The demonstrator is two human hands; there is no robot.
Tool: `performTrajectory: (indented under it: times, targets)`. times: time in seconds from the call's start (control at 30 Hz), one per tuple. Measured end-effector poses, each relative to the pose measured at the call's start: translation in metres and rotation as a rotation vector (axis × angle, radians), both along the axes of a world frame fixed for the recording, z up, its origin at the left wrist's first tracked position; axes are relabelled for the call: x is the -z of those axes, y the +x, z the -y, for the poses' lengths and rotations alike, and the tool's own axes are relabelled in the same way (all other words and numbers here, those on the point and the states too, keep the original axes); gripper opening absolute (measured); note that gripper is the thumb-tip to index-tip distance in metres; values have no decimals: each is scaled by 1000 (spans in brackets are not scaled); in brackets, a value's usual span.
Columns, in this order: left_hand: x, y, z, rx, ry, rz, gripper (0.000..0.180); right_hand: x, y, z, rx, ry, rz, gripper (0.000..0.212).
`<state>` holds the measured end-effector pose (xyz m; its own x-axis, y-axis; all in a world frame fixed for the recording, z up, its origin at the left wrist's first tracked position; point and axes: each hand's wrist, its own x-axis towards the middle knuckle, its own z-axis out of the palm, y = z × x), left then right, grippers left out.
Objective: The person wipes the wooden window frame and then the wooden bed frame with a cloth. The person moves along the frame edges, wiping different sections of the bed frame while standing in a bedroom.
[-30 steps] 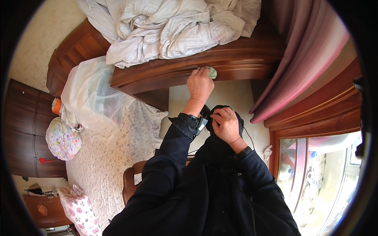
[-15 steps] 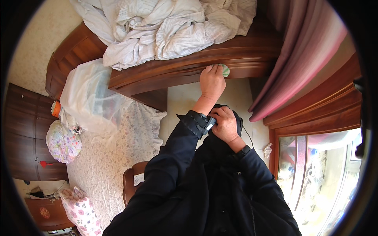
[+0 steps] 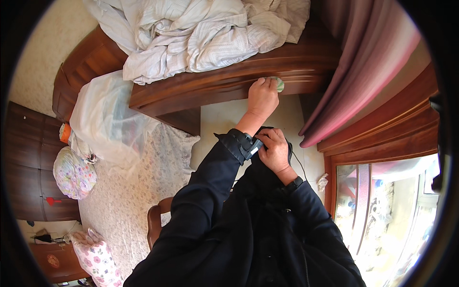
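Note:
My left hand [image 3: 264,99] is closed over a folded green-and-white cloth [image 3: 280,85], whose end pokes out to the right of the fingers. It presses the cloth against the grooved face of a dark wooden bed rail [image 3: 191,93]. My right hand [image 3: 276,152] lies over my black-clothed knee, just below the left wrist, its fingers loosely bent and apart, with nothing seen in it. Both wrists carry dark bands.
Rumpled white bedding [image 3: 210,38] is heaped above the rail. A pink curtain [image 3: 363,71] hangs at the right, above a bright window [image 3: 387,205]. To the left are a plastic-covered bundle [image 3: 107,119], a patterned bedspread [image 3: 124,205] and a wooden chair [image 3: 155,222].
My left hand has slid a little to the right along the rail with the cloth. The right hand stays on the knee, and the view has shifted slightly.

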<state>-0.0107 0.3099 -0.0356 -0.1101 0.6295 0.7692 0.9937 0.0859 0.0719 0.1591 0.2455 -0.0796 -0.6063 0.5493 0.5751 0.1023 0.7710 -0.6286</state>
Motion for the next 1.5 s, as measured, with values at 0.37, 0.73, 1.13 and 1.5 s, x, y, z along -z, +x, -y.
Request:
performTrajectory:
  times: [0.37, 0.73, 1.13, 1.5]
  targets:
    - [-2, 34, -36, 33, -52, 50, 14, 8, 15, -2, 110, -152, 6, 24]
    - [-11, 57, -65, 116, -202, 15, 19, 21, 54, -13, 246, -379, 19, 16]
    - [-3, -52, 58, -118, -101, -33, 22, 23, 59, -28, 243, -489, -28, 22]
    - [-1, 28, -30, 33, -80, 26, 18, 17, 66, -31, 209, -445, 31, 21]
